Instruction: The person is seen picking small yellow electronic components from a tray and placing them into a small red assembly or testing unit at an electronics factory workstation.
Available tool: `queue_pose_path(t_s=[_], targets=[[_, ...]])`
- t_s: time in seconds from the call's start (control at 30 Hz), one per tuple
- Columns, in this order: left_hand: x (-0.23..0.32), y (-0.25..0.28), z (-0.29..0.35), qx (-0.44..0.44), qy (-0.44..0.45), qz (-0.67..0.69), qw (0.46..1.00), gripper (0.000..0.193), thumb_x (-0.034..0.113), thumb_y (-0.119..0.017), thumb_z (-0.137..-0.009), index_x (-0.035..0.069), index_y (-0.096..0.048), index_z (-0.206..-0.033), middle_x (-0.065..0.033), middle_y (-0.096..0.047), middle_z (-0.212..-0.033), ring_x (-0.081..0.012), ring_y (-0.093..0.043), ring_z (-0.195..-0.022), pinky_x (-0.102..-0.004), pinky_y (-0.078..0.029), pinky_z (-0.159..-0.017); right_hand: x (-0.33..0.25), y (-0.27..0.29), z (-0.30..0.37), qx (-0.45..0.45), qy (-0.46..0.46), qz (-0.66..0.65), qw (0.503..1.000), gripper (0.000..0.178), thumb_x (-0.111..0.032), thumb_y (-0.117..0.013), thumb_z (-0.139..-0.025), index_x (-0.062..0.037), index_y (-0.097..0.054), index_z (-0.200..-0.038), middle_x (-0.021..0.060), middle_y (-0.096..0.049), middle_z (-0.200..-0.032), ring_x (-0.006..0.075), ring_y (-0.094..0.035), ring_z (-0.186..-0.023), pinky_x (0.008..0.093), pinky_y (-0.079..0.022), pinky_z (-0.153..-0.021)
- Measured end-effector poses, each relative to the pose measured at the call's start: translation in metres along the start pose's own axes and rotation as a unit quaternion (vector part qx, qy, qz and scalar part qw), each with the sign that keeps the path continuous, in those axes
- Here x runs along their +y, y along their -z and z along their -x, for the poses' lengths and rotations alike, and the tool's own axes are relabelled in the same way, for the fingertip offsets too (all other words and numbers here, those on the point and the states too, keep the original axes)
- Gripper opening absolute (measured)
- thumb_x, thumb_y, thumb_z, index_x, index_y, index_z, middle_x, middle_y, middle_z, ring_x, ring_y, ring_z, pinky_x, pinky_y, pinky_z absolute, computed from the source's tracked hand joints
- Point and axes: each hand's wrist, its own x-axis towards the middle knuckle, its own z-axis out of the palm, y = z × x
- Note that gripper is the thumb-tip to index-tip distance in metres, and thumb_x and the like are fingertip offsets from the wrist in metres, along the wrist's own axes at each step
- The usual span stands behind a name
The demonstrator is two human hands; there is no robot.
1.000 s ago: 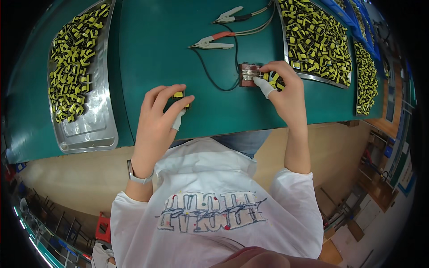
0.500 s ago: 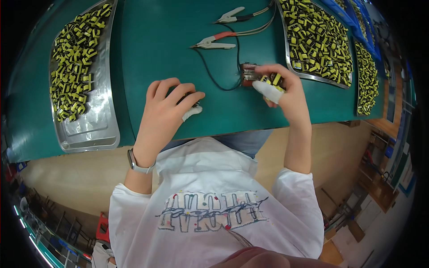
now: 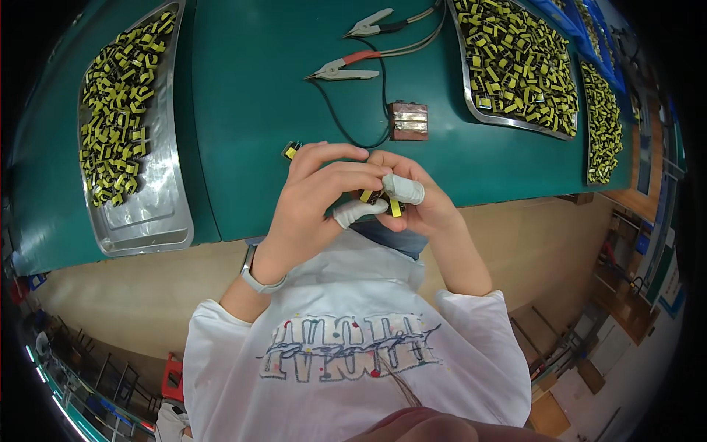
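Observation:
My left hand (image 3: 313, 191) and my right hand (image 3: 423, 200) meet above the table's near edge, both closed. Between their fingers are small yellow-taped transformers (image 3: 395, 208); the fingers partly hide them, and I cannot tell exactly how many each hand has. White wraps cover my left thumb and a digit of my right hand. Beyond the left knuckles shows another yellow-and-black transformer (image 3: 292, 150); whether it touches the hand is unclear. A reddish-brown block (image 3: 409, 121) with bright metal strips lies on the green table, just beyond my right hand.
On the left is a metal tray (image 3: 140, 221) partly filled with transformers. A fuller tray (image 3: 477, 110) stands at the far right, with another pile of transformers (image 3: 602, 121) beside it. Two clip leads, a red-sleeved one (image 3: 342, 70) and a black-sleeved one (image 3: 368, 26), lie at the back.
My right hand has left the block and come left and nearer, carrying transformers. My left hand has shifted right to meet it, uncovering a transformer behind its knuckles.

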Motion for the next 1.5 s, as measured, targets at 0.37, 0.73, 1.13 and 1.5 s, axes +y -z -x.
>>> queue_pose_path(t_s=[0.37,0.73,1.13,1.5], targets=[[0.001,0.022,0.005,0.014,0.043,-0.137,0.99,0.04,0.009,-0.081,-0.08,0.012,-0.069,-0.118,-0.0033,-0.068,-0.132,-0.0317,-0.057,-0.127,-0.0431,-0.045,-0.104,-0.038,0.005,0.01,0.166,0.27,0.428,0.846,0.027,0.004,-0.079,-0.078,-0.0007,-0.073,-0.103,0.0139,-0.069,-0.117,0.0159,-0.068,-0.093,0.0215,-0.052,-0.052],[-0.013,0.038,0.015,-0.03,0.123,-0.211,0.969,0.051,-0.002,-0.072,-0.08,0.01,-0.068,-0.129,-0.0044,-0.064,-0.137,-0.031,-0.056,-0.12,-0.0424,-0.045,-0.104,-0.062,0.009,0.012,0.241,0.304,0.689,0.612,0.032,0.008,-0.075,-0.073,-0.006,-0.077,-0.102,0.0059,-0.07,-0.109,0.0209,-0.068,-0.101,0.031,-0.053,-0.088],[-0.01,0.032,0.01,0.033,0.159,-0.154,0.975,0.036,0.004,-0.079,-0.084,0.003,-0.071,-0.119,-0.0116,-0.071,-0.114,-0.0279,-0.067,-0.102,-0.0355,-0.054,-0.091,-0.036,0.034,0.011,0.035,0.249,0.12,0.96,0.036,-0.019,-0.061,-0.101,-0.0023,-0.059,-0.133,0.0172,-0.056,-0.118,0.0123,-0.049,-0.052,0.0237,-0.043,-0.045],[0.002,0.013,0.005,0.112,0.199,0.037,0.973,0.042,0.004,-0.092,-0.072,0.002,-0.069,-0.106,-0.0085,-0.064,-0.105,-0.0206,-0.066,-0.095,-0.0307,-0.055,-0.082,-0.016,0.021,-0.01,-0.124,0.19,-0.259,0.939,0.043,-0.036,-0.065,-0.102,-0.0065,-0.057,-0.131,0.019,-0.051,-0.128,0.0272,-0.064,-0.093,0.0248,-0.054,-0.057]])
